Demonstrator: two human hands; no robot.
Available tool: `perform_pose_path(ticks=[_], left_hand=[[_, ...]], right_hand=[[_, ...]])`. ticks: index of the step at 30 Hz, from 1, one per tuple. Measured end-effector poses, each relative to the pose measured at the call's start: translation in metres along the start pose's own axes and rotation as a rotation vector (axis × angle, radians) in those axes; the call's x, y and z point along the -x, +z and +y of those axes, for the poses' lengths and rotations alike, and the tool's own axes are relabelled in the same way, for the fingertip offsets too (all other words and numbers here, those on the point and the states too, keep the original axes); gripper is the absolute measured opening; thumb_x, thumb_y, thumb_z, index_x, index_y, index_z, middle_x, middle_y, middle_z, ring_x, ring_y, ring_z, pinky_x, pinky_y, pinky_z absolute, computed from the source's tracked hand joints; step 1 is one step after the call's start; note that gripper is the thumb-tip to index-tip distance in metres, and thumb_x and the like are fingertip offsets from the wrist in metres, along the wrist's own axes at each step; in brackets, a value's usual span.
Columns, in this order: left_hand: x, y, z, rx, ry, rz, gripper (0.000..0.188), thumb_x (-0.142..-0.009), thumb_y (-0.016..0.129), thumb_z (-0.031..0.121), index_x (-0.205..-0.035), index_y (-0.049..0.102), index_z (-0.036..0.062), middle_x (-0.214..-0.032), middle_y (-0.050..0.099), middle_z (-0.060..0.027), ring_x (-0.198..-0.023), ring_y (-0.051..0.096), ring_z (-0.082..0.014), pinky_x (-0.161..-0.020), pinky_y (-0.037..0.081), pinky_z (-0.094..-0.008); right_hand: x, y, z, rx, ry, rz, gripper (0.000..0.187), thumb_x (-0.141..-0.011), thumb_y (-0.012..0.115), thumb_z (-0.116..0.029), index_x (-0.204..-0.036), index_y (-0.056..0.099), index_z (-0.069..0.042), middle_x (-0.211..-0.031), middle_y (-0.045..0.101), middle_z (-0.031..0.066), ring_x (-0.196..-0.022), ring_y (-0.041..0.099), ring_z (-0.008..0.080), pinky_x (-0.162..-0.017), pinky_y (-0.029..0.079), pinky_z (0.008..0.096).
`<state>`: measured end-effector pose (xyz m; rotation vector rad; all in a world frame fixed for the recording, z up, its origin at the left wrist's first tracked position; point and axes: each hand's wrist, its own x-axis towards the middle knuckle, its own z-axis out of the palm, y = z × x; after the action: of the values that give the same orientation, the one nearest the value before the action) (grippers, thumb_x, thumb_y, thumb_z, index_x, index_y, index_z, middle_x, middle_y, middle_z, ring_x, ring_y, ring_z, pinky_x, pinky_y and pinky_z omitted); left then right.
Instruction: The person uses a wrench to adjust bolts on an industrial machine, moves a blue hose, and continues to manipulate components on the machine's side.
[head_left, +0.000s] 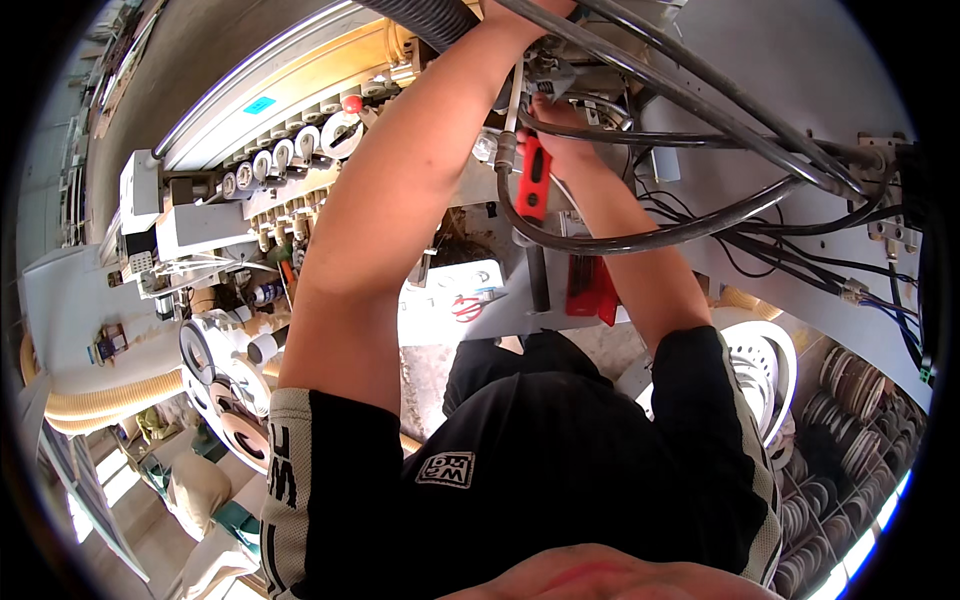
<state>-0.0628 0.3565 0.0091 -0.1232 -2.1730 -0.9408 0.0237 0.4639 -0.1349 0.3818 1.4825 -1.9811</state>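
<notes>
My right hand is closed round an adjustable wrench, whose red handle points down toward me. The grey metal head of the wrench sits above my fingers, among metal fittings at the machine. My left arm reaches up to the top edge of the picture, where my left hand is mostly cut off and its fingers are hidden behind black hoses. A dark hose loops just below my right hand and crosses over that forearm.
More thick hoses run across the upper right to a metal bracket. Thin black cables hang beneath them. Rows of rollers line the machine at left. A red part lies below the wrench. White reels stand at right.
</notes>
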Motion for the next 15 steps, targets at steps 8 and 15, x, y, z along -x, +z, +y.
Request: perform_pose_path(ticks=[8, 15], left_hand=[[0.005, 0.016, -0.01, 0.03, 0.021, 0.048, 0.059, -0.071, 0.089, 0.028, -0.116, 0.065, -0.0016, -0.107, 0.07, -0.022, -0.107, 0.064, -0.0406, -0.098, 0.047, -0.0458], [0.004, 0.01, -0.001, 0.028, 0.0, 0.036, 0.054, -0.068, 0.091, 0.026, -0.109, 0.066, 0.0018, -0.107, 0.068, -0.0186, -0.107, 0.061, -0.037, -0.096, 0.047, -0.0448]], right_hand=[[0.031, 0.009, -0.004, -0.091, 0.005, 0.006, 0.018, -0.109, 0.051, -0.021, -0.106, 0.048, -0.004, -0.085, 0.059, 0.0078, -0.076, 0.071, 0.0245, -0.061, 0.065, 0.0433], [0.033, -0.01, 0.001, 0.088, 0.035, -0.061, 0.022, -0.108, 0.051, -0.024, -0.1, 0.055, -0.004, -0.084, 0.06, 0.0049, -0.068, 0.067, 0.0201, -0.06, 0.061, 0.04]])
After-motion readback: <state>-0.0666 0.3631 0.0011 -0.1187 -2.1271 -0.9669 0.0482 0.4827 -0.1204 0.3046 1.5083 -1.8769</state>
